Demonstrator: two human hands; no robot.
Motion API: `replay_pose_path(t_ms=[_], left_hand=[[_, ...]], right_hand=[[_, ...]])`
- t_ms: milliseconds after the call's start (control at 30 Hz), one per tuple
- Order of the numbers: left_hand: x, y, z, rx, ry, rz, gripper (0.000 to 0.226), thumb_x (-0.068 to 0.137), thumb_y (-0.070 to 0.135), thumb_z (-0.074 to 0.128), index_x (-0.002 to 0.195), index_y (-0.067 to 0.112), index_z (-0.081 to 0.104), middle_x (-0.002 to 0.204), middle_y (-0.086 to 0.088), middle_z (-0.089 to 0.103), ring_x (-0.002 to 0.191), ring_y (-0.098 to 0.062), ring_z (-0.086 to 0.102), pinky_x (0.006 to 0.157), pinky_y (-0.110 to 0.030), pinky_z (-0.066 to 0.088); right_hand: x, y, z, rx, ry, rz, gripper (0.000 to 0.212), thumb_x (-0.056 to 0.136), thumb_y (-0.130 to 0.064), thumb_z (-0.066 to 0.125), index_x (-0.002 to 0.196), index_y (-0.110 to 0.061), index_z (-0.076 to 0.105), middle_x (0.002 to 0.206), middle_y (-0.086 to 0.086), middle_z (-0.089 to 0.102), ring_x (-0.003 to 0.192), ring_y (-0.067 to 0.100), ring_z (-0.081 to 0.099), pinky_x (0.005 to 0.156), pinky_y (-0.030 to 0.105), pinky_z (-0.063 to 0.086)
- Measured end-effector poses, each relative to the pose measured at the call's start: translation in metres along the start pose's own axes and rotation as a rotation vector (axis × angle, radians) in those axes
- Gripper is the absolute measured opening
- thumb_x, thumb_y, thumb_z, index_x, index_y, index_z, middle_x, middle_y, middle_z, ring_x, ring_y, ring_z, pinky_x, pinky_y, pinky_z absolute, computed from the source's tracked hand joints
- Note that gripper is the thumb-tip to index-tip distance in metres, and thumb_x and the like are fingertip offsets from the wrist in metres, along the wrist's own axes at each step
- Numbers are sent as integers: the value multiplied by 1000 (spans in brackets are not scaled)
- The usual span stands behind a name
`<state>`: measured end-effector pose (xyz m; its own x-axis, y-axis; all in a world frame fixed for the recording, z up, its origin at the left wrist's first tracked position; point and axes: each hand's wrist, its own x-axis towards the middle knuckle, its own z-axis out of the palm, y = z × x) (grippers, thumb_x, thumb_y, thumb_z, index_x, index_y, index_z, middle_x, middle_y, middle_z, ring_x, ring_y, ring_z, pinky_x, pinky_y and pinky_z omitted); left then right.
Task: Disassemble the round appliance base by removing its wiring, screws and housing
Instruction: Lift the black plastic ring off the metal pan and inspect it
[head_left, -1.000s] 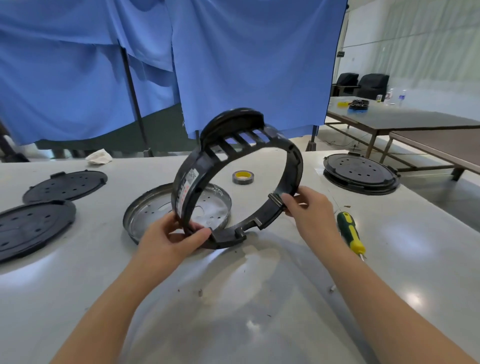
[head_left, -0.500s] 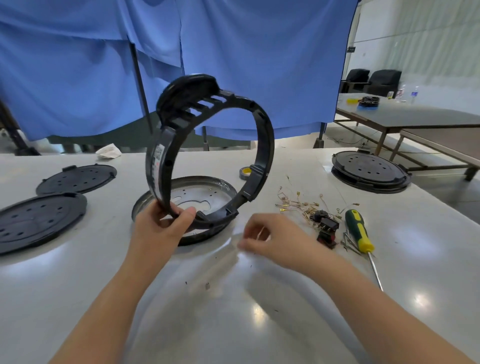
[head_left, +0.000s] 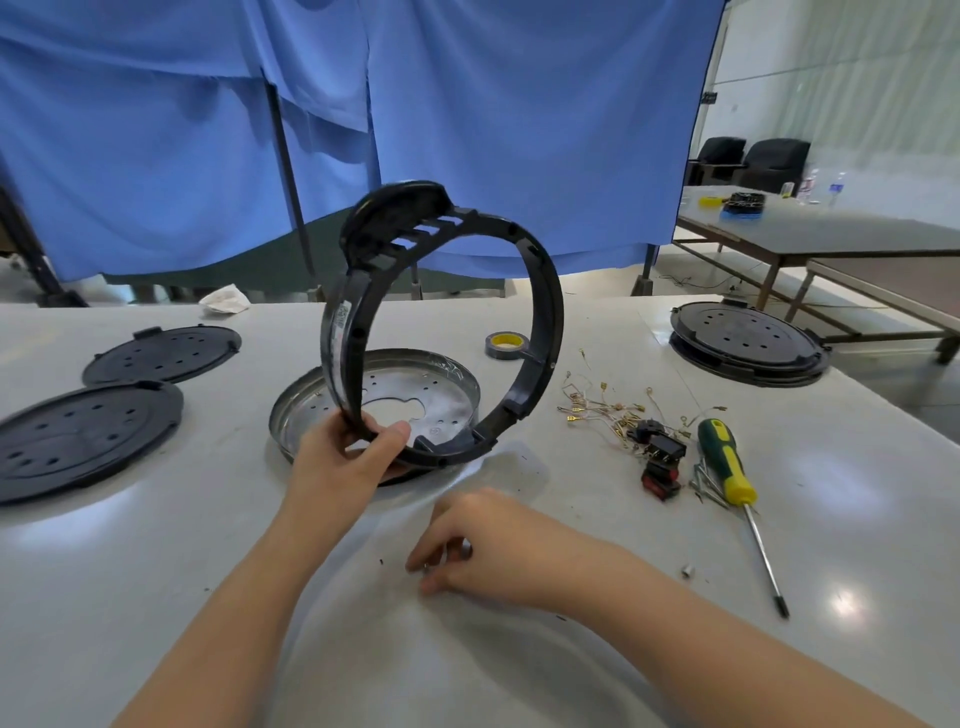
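Surface: white table (head_left: 156, 571), blue curtain behind.
Housing ring (head_left: 540, 312): upright over metal pan (head_left: 291, 410), tilted for inspection.
Left hand (head_left: 343, 467): grips ring's lower rim.
Right hand (head_left: 483, 545): pinching small part, likely a screw.
Wiring (head_left: 602, 410): removed, beside screwdriver (head_left: 727, 462).

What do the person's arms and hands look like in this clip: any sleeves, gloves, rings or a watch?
Both forearms are bare as far as the picture shows, with no sleeve in view. The left hand and the right hand wear no gloves. No watch or wristband shows on either wrist. No ring is visible, though the right fingers are curled under and partly hidden.
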<state>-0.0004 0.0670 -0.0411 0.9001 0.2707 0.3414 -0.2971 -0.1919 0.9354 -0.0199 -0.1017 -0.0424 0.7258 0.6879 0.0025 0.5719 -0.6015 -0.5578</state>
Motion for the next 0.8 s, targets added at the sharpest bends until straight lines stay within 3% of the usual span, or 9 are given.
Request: replay_pose_path(t_ms=[167,300,367,467,600,733,800], left_hand=[[1,-5,1,-2,-13,-13,22,82,14,72,72,9,53,54,15,56,57,0,59,58,-14,52],[1,-6,1,-6,-31,-35,22,83,16,72,72,10,53,56,13,58,61,-4,62,60,-19,55],[1,-5,2,-45,-32,-47,22,83,12,71,72,10,52,55,13,58,58,-3,63,55,-15,53],[0,-4,3,-65,-47,-53,23,84,10,70,71,9,51,52,14,57,57,-2,63,55,-12,51],[-2,-1,2,-62,-43,-49,23,83,12,71,72,10,52,55,13,61,60,-5,69,56,-11,51],[-5,2,3,81,-23,20,23,81,21,73,70,15,54,62,16,67,63,0,69,57,-10,51],[-8,3,6,116,-10,49,24,81,23,73,69,17,53,62,20,66,60,6,66,54,-4,45]], right_hand=[[-1,3,1,-13,36,5,15,86,-21,67,100,-23,73,79,-18,51,73,-2,49,68,7,35],[-5,5,-3,8,35,21,11,86,-27,68,95,-22,71,88,-11,63,81,4,54,75,19,45],[-7,8,-10,25,54,49,11,86,-30,68,92,-21,69,91,-7,68,83,7,58,77,24,49],[-17,15,-26,131,121,88,5,87,-20,68,88,-16,68,83,-2,70,74,6,63,71,15,49],[-46,23,-56,292,198,169,3,84,-12,71,85,-10,69,76,6,72,69,14,69,73,26,58],[-82,17,-67,294,-43,206,7,79,-25,78,79,-21,72,72,-3,72,67,7,67,65,19,54],[-91,9,-58,220,-139,200,10,76,-32,78,80,-25,72,76,-5,72,73,11,67,70,31,56]])
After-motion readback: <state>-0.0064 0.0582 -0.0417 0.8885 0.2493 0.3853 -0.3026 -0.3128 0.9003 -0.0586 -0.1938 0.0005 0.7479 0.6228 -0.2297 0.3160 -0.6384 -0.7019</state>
